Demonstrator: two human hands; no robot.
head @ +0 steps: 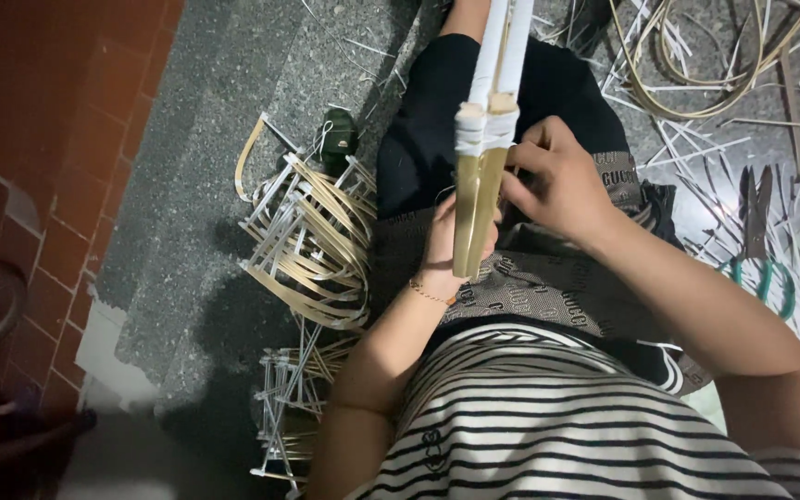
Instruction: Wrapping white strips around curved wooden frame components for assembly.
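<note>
Bamboo strips bundled together stand over my lap, bound with white tape near the middle. My left hand grips the bundle's lower end from behind, fingers closed around it. My right hand pinches at the wrapped part. Woven strip frames lie just beside my left arm, and scissors lie on the floor to my right.

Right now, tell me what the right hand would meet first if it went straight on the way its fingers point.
The right hand points left, so it would first meet the flat tan bamboo strips bound with white wrapping, which its fingertips seem already to touch; depth is unclear.
</note>
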